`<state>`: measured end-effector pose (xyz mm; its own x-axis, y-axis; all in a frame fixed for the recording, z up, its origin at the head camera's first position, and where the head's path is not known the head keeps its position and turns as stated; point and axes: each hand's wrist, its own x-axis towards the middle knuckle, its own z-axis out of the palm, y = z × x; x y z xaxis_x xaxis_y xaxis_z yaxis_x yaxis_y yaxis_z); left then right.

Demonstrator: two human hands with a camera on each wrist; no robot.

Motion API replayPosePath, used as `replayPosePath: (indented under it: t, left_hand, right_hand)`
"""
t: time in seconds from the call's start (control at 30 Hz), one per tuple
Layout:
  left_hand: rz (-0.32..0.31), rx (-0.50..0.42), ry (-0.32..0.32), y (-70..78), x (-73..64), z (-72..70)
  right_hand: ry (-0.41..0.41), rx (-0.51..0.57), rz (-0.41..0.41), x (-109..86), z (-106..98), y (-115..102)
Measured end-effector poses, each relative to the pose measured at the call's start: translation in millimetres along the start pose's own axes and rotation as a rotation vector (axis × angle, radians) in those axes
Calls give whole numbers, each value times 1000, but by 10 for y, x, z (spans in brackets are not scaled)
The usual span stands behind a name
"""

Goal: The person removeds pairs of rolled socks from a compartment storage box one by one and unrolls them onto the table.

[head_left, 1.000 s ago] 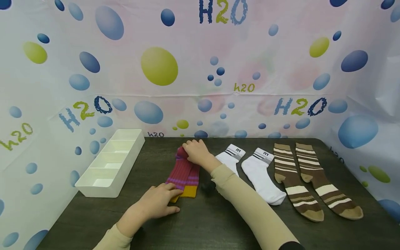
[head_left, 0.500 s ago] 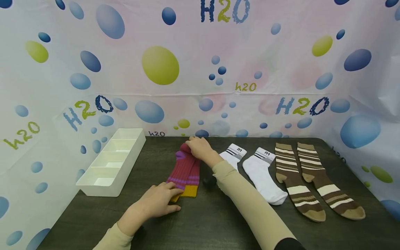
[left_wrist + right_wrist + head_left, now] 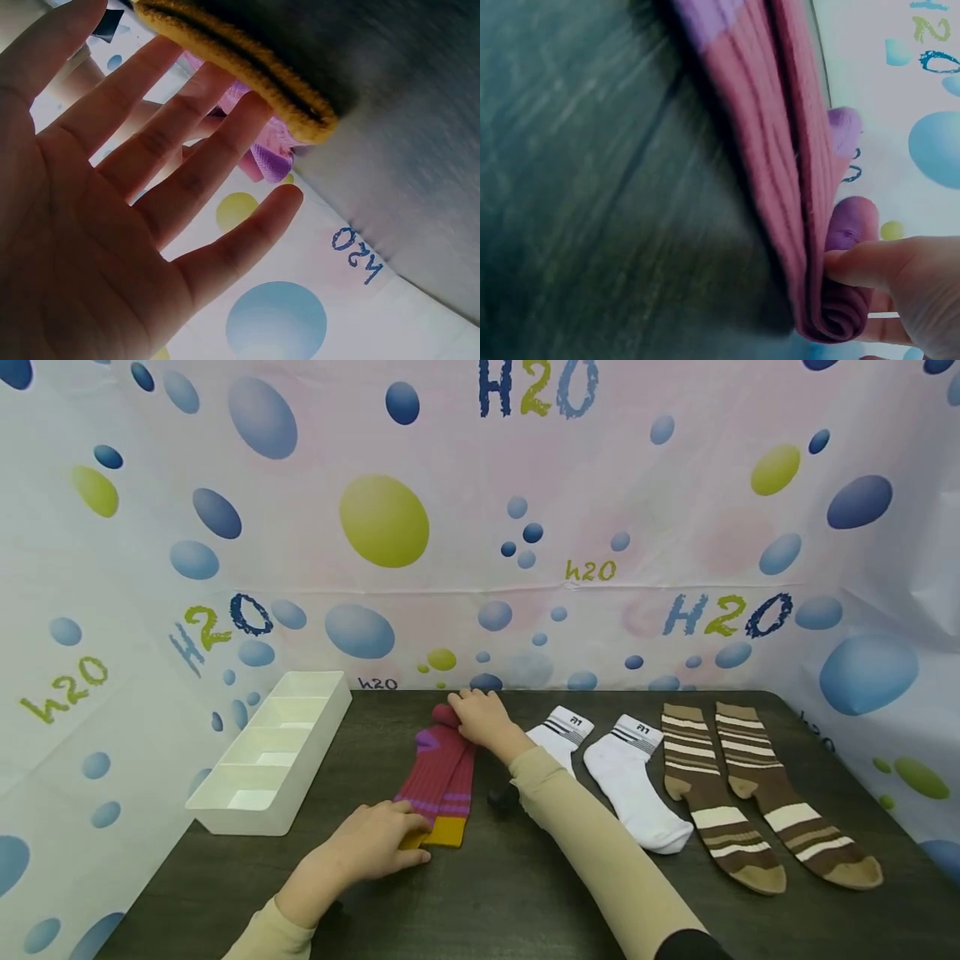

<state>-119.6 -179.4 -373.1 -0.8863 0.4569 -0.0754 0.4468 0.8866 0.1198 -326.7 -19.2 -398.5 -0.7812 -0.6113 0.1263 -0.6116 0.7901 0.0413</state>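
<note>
A pair of dark red socks with purple bands and yellow cuffs lies stacked on the dark table, the cuffs nearest the camera. At the far end my right hand pinches the toes, which are curled into a small roll between thumb and fingers in the right wrist view. My left hand rests its fingertips on the near cuff; the left wrist view has the fingers extended and spread against the yellow cuff. A purple heel patch shows on the upper sock.
A white box with several compartments stands at the left. To the right lie two white ankle socks, one partly behind my right arm, then two brown striped socks. A printed sheet hangs behind the table.
The red socks have shifted slightly left, with the cuff end drawn a little nearer the camera. More of the rolled toe end and the purple heel shows beside my right hand.
</note>
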Motion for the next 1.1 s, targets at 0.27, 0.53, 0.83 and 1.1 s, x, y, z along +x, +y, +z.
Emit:
replayPosePath:
  t: [0.27,0.53,0.83,1.1]
  left_hand:
    - [2,6,13,-5,-20,9]
    - [6,23,24,-2,2,22]
    - [4,27,20,8,-7,22]
    - [0,21,24,0,-13,37]
  right_hand:
    - [74,6,73,93,83,41]
    - [127,5,148,156,132,191]
    - [127,31,102,171,163,237]
    - [44,42,125,190,149,235]
